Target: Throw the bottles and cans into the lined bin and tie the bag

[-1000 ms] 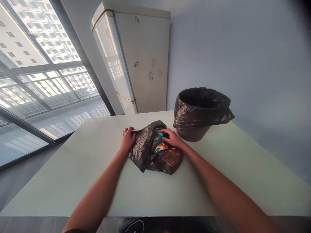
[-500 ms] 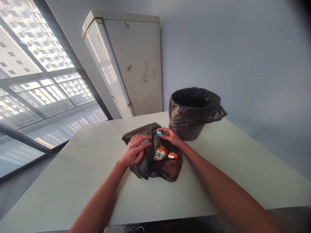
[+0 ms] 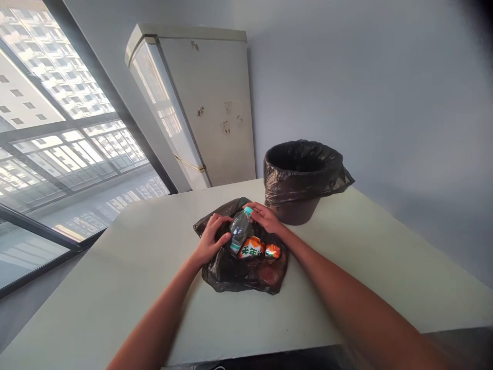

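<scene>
Black plastic sags open around a clear plastic bottle as a person's bare hands work over a crumpled bag on a pale, greenish-white counter. The bottle lies tilted in the bag's mouth, its turquoise cap at the far end, leaning to the right. The right hand reaches in from the right, thumb and fingertips closed narrowly on the cap. The left hand rests on the bag's left side, thumb and fingers parted in a wide curve beside the bottle; whether it grips any of the plastic cannot be told.

Just right of the bottle, also in the bag, sit a larger orange-and-white package with green lettering and a smaller orange package, their lower parts hidden by the bag.

Beyond the right hand, toward the counter's far edge, stands a dark round bin lined with a black plastic liner folded over its rim. A worn white refrigerator stands past the far edge, between a dark-framed window at left and a plain blue-grey wall at right.
</scene>
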The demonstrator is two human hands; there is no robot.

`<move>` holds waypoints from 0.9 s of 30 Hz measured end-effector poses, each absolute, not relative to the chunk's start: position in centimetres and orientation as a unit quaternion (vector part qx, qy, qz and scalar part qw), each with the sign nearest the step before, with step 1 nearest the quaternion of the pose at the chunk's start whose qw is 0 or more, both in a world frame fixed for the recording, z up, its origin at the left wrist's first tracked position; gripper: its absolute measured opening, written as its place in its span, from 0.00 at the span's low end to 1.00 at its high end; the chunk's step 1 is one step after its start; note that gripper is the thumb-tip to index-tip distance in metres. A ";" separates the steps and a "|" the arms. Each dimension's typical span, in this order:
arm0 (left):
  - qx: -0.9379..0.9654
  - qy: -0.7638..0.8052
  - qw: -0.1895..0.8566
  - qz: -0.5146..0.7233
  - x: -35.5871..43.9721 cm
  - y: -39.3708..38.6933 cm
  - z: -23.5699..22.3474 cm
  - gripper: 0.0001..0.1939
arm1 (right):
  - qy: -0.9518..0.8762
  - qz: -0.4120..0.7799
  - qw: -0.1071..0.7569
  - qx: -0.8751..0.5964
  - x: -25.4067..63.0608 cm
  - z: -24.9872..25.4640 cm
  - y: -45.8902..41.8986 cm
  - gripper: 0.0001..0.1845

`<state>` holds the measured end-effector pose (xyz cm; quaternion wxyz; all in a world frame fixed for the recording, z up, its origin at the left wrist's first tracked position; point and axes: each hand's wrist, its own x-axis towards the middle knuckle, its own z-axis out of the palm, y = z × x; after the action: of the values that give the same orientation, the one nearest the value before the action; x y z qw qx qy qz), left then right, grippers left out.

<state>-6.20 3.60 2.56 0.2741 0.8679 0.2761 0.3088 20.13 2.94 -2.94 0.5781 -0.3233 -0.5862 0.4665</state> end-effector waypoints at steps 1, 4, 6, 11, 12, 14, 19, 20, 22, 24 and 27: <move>0.876 0.264 0.268 0.300 -6.1 3.5 2.7 0.27 | -0.583 0.463 0.586 -0.320 20.0 -2.8 2.9 0.30; 0.889 0.246 0.266 0.282 -5.9 3.5 2.7 0.26 | -0.576 0.476 0.591 -0.304 19.4 -2.6 2.7 0.34; 0.889 0.244 0.269 0.278 -6.0 3.6 2.6 0.24 | -0.569 0.489 0.591 -0.297 19.2 -2.4 2.6 0.35; 0.869 0.260 0.288 0.307 -6.0 3.6 2.1 0.24 | -0.541 0.514 0.615 -0.254 19.3 -2.1 2.6 0.31; 0.863 0.265 0.291 0.317 -6.0 3.6 2.1 0.24 | -0.547 0.526 0.604 -0.245 19.3 -2.1 2.6 0.30; 0.852 0.275 0.292 0.335 -5.9 3.6 1.9 0.26 | -0.561 0.560 0.564 -0.232 19.1 -2.3 2.5 0.30; 0.839 0.276 0.275 0.379 -5.8 3.5 1.7 0.27 | -0.578 0.632 0.465 -0.226 18.0 -3.3 2.0 0.43; 0.840 0.273 0.271 0.383 -5.8 3.4 1.7 0.26 | -0.595 0.628 0.448 -0.226 17.8 -3.4 1.9 0.43; 0.844 0.266 0.265 0.383 -5.7 3.2 1.7 0.25 | -0.627 0.609 0.427 -0.230 17.7 -3.3 1.6 0.40; 0.848 0.259 0.264 0.379 -5.6 3.0 1.6 0.23 | -0.633 0.595 0.433 -0.242 17.8 -3.1 1.4 0.39; 0.850 0.252 0.270 0.376 -5.6 3.0 1.6 0.22 | -0.610 0.579 0.474 -0.260 18.0 -2.8 1.4 0.39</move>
<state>-5.57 2.97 1.61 0.2698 0.8498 0.2522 0.3761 18.04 1.37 -2.78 0.4743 -0.2602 -0.6097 0.5792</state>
